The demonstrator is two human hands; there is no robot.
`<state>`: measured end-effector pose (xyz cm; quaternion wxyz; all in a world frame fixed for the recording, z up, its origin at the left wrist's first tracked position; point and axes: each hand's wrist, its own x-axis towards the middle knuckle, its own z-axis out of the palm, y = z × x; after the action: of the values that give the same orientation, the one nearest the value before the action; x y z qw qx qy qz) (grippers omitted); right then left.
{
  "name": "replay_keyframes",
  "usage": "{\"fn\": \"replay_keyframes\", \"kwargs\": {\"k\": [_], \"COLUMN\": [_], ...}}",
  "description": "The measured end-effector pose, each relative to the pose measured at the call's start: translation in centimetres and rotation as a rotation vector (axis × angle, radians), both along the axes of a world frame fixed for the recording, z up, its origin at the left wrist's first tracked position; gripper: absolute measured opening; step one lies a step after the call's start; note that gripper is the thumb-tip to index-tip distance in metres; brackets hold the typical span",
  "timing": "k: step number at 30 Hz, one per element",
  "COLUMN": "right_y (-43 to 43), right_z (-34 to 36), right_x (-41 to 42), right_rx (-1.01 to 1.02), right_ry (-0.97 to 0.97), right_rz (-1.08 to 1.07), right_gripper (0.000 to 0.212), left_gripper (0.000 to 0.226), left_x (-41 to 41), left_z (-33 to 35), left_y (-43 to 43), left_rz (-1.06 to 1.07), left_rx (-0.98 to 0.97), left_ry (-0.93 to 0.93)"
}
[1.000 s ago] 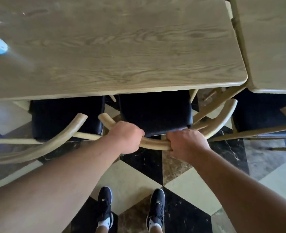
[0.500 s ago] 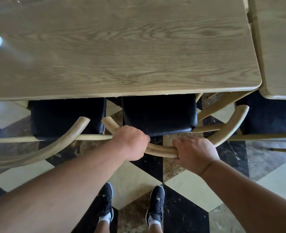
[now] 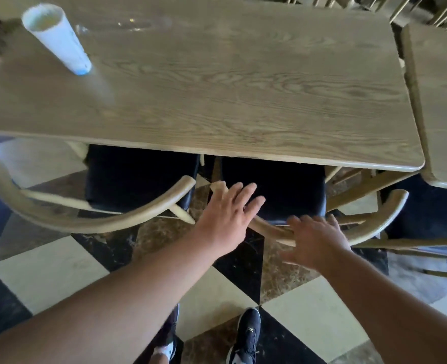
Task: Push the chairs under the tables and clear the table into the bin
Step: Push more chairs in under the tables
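- The left hand (image 3: 226, 219) is spread flat, fingers splayed, hovering over the left end of the chair rail (image 3: 275, 233) and the near edge of the black seat (image 3: 272, 190); it grips nothing.
- The right hand (image 3: 315, 243) is likewise spread, fingers loose; its fingertips seem to lie on or just over the rail, though blur hides whether they touch.
- The chair sits straight ahead of both hands, its seat partly tucked beneath the desk (image 3: 217, 101). I judge this one pushed in far enough.
- Its curved rail runs left to right, parallel to the near desk edge, the horns bending away from the person toward the desk.
- A second chair (image 3: 91, 219) stands just beside it on the left, seat also partly under the desk; its rail sweeps wide and seems angled a little outward at the far left, so it may want straightening.
- The cup (image 3: 56, 35) stands at the far left corner of the desk, well apart from both hands, up and to the left.
- The cup is upright; its long axis is vertical, open mouth up, and only the wide lens makes it seem to lean. Something pale shows inside.
- The left hand is the nearer one to the cup, so a reach across the desk would likely fall to it.
- A spill is the risk if the cup is caught high on its side.
- No bin is in view.
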<state>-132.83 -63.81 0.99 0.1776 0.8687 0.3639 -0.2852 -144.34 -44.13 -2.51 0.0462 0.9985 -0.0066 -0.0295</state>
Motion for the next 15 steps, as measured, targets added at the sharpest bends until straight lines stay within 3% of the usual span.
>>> {"fn": "replay_keyframes", "kwargs": {"k": [3, 7, 9, 12, 15], "right_y": [5.0, 10.0, 11.2, 12.3, 13.6], "right_z": [-0.3, -1.6, -2.3, -3.0, -3.2], "right_x": [-3.0, -4.9, -4.9, -4.4, -4.1], "right_rx": [0.157, 0.276, 0.283, 0.287, 0.304], "right_ry": [0.101, 0.107, 0.084, 0.081, 0.100], "right_rz": [-0.023, -0.218, -0.254, -0.289, -0.311], "right_gripper": [0.086, 0.070, 0.058, 0.053, 0.050], "left_gripper": [0.072, 0.097, 0.082, 0.034, 0.026], "left_x": [-4.3, -8.5, -9.3, -8.0, -6.4], "left_z": [0.4, -0.5, -1.1, -1.1, -0.7], "left_y": [6.4, 12.0, 12.8, 13.8, 14.7], "left_rz": [0.116, 0.367, 0.456, 0.566, 0.577], "left_rx": [-0.032, -0.071, -0.063, -0.167, -0.271], "left_ry": [-0.147, 0.109, 0.218, 0.300, 0.417]}}
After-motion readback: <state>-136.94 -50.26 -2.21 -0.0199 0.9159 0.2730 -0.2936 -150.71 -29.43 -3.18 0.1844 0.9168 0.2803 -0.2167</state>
